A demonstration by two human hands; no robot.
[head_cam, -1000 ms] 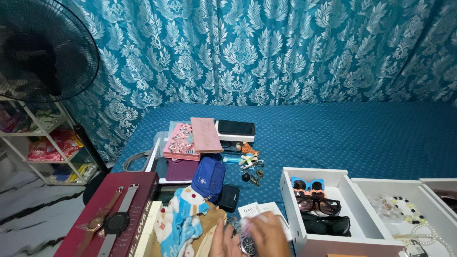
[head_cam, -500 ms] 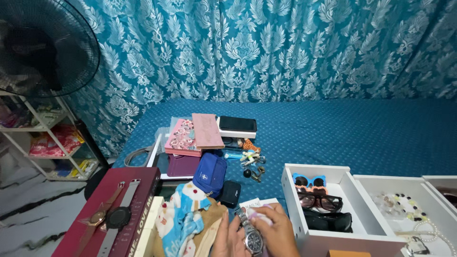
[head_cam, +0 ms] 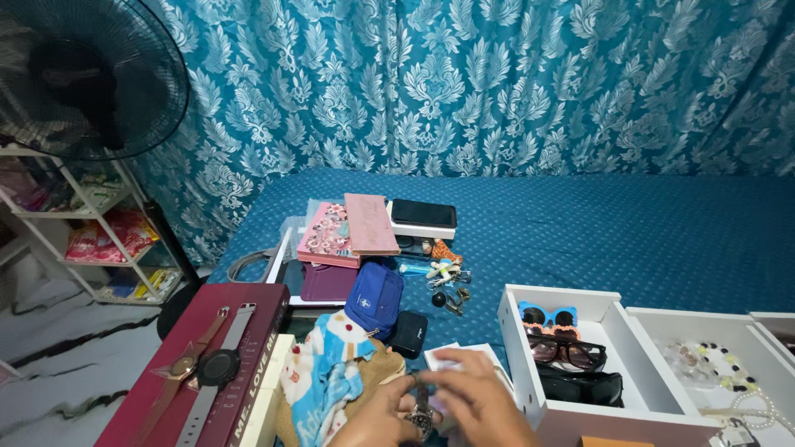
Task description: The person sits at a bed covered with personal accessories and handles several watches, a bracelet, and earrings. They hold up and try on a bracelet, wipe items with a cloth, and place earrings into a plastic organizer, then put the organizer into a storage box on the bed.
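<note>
Single head view, looking down and forward, hands near

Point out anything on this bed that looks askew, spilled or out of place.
Nothing looks spilled or damaged. The pink palette lies skewed, overhanging the floral box under it. Small trinkets lie loose on the blue cover, outside the white organizer. Both hands, left hand and right hand, hold a metal wristwatch.

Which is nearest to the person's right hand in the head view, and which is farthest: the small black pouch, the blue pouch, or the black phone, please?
From the right hand:
1. Small black pouch, just up and left of it.
2. Blue pouch, farther up-left.
3. Black phone, farthest, at the back of the pile.
</note>
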